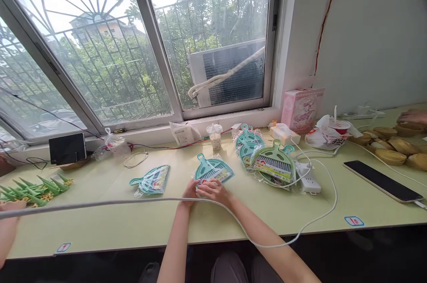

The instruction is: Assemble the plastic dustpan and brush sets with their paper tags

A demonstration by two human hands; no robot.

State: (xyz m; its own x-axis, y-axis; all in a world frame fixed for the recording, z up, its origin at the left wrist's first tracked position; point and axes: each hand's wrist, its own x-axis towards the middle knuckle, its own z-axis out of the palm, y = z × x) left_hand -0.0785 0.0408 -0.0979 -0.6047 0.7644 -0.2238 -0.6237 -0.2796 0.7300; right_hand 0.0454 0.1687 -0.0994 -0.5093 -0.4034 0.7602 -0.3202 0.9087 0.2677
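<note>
In front of me on the table lies a teal dustpan and brush set [213,169] in a clear wrapper, its handle pointing away from me. My left hand [190,191] is closed at its near left corner, with some fingertips hidden. My right hand [214,191] has its fingers curled at the near edge of the same set, close against the left hand. Another wrapped set [151,180] lies apart to the left. On the right, several wrapped sets are piled up, with a greener dustpan [274,158] on top.
A white cable [133,202] crosses above my forearms and loops right to a power strip [309,181]. A phone [382,180], brown rounded pieces [393,151] and a pink box [302,109] are on the right. At left are a tablet [67,148], green spiky pieces [36,189] and another person's arm [10,225].
</note>
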